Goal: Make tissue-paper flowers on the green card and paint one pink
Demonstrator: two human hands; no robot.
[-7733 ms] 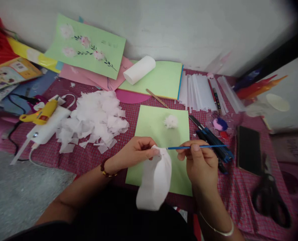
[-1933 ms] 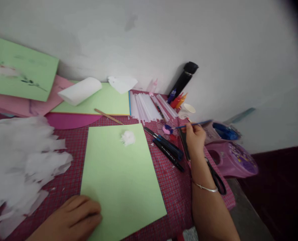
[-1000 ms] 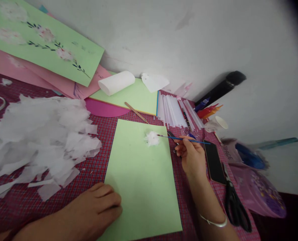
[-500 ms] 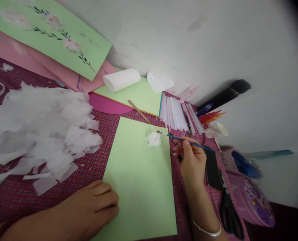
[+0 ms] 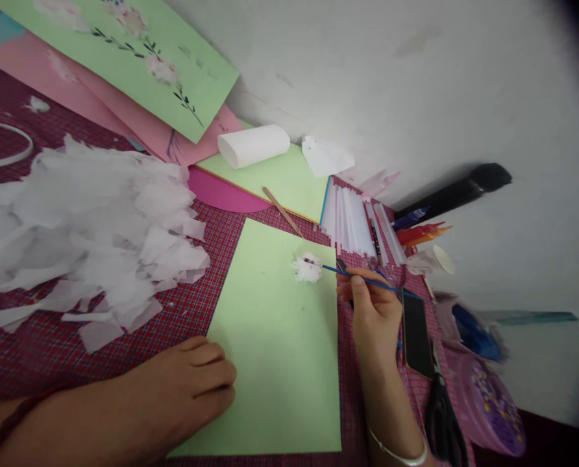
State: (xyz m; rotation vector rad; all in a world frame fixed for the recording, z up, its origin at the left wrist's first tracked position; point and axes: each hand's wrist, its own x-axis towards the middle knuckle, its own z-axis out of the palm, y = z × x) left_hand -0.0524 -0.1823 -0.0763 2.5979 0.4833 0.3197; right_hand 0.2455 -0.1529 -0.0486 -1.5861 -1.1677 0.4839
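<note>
My right hand (image 5: 374, 314) grips a thin blue paintbrush (image 5: 362, 279), whose tip touches a small white tissue flower (image 5: 307, 268) stuck near the top right of a light green card sheet (image 5: 274, 337). My left hand (image 5: 182, 389) lies flat, fingers together, pressing the sheet's lower left corner against the red checked cloth (image 5: 192, 311). It holds nothing.
A heap of white tissue pieces (image 5: 85, 220) lies to the left. Behind are a decorated green card (image 5: 138, 52), pink sheets, a white roll (image 5: 253, 146), a wooden stick (image 5: 283, 211), white paper strips (image 5: 355, 220). A phone (image 5: 416, 331), scissors (image 5: 440, 415), paint tubes (image 5: 423, 230) and paper cup (image 5: 440, 259) sit right.
The right hand carried the brush from the paint at the right over to the tissue flower; its tip now rests on the flower. The left hand stayed on the sheet's corner.
</note>
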